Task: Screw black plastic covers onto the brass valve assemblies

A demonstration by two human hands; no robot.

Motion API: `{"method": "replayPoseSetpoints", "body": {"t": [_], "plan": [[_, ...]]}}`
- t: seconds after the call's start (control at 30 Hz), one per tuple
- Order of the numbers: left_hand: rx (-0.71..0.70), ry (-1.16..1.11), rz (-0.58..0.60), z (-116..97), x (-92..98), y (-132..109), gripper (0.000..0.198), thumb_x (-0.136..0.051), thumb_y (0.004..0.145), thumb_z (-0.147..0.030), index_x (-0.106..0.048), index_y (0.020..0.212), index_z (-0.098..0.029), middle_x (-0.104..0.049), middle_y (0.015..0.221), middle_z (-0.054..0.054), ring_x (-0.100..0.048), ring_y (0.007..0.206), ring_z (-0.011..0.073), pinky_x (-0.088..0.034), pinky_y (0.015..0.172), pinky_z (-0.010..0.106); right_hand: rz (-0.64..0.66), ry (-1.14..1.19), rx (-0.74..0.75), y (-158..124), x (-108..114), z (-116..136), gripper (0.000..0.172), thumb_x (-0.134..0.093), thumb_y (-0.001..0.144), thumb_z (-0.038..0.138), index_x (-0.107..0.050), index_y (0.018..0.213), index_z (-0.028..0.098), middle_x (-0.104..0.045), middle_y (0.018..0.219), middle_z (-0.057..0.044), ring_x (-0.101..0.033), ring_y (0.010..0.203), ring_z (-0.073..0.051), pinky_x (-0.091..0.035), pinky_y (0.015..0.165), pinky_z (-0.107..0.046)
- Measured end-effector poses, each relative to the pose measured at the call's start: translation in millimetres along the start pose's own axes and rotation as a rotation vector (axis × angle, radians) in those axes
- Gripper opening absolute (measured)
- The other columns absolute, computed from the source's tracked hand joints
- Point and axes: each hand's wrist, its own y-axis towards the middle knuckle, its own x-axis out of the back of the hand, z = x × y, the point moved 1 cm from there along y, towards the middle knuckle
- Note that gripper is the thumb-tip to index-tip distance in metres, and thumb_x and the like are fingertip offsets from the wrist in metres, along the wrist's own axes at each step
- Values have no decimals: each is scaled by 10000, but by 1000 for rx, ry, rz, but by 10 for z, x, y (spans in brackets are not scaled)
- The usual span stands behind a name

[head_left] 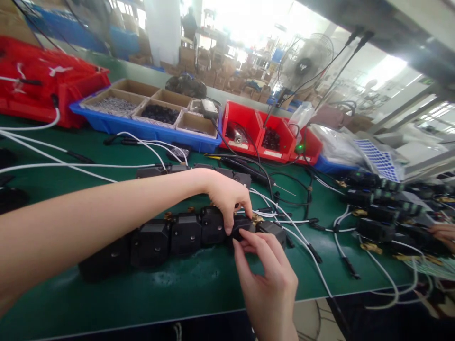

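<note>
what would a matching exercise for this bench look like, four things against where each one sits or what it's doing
Column one
1. left hand
2. right hand
3. blue tray
4. desk fan

Column two
a. at the back right, beyond the red bins
b. comes up from the near edge, fingertips pinching the black module on its near side
c. on the far side of the green mat, split into cardboard compartments
d. reaches in from the left, gripping the black module from above

Pairs: 1-d, 2-b, 3-c, 4-a
</note>
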Motion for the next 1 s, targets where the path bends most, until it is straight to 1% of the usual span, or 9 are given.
{"method": "replayPoseSetpoints", "body": {"t": [0.23,0.33,0.47,0.57,0.67,0.8,0.87,0.93,1.0], "plan": [[-56,-27,-2,-11,-5,7,475,-906,460,-233,-785,918,-199,-594,522,-66,-526,541,143,-358,541,229,-11,-88,-6,5,-36,40,74,-590,918,146,-660,941,147,-622,789,-28,-638,648,-97,-514,579,-182],[-63,-6,-4,-7,-7,17,472,-909,468,-242,-786,922,-206,-628,546,-58,-533,554,150,-366,572,237,-26,-96,13,-3,-38,62,91,-574,923,131,-657,957,145,-622,808,-34,-642,687,-105,-519,612,-189],[-88,16,19,-8,-6,23,476,-908,499,-251,-785,950,-164,-639,542,-43,-531,558,159,-376,621,258,42,-110,70,13,2,45,135,-542,936,112,-665,969,157,-645,853,-48,-655,782,-120,-535,703,-202],[-93,-26,25,-7,-6,24,416,-916,462,-252,-791,853,-187,-592,484,-61,-514,531,152,-359,579,253,80,-142,72,18,13,18,111,-572,930,130,-667,981,155,-635,826,-40,-648,741,-117,-527,673,-199],[-88,-42,-1,-4,-14,37,388,-920,418,-251,-782,778,-215,-555,458,-78,-500,507,139,-337,527,240,9,-133,39,-14,-38,18,62,-595,921,139,-654,938,147,-595,756,-16,-614,643,-100,-498,591,-188],[-75,1,-1,-12,-13,37,428,-918,441,-227,-776,843,-187,-551,472,-79,-506,526,137,-353,545,237,-80,-97,-29,-79,-130,21,39,-604,917,149,-643,923,143,-587,786,-28,-596,654,-100,-504,598,-192],[-70,13,-36,-38,8,-21,462,-924,434,-226,-767,865,-180,-587,531,-66,-525,576,142,-367,575,237,-68,-54,-22,-97,-131,17,73,-609,919,155,-642,981,136,-598,821,-37,-599,679,-99,-522,625,-192],[-57,-22,-128,-92,28,-136,465,-925,449,-281,-754,870,-182,-595,579,-58,-523,595,133,-364,580,233,-73,-10,-7,-95,-84,24,147,-624,913,156,-637,1058,133,-616,852,-42,-605,705,-100,-534,651,-197],[-43,-194,-264,-179,19,-287,386,-854,600,-432,-728,865,-181,-523,541,-66,-452,517,98,-318,521,229,-136,31,-17,-68,0,56,200,-641,900,139,-641,1100,145,-638,897,-52,-617,751,-113,-534,677,-217]]}}
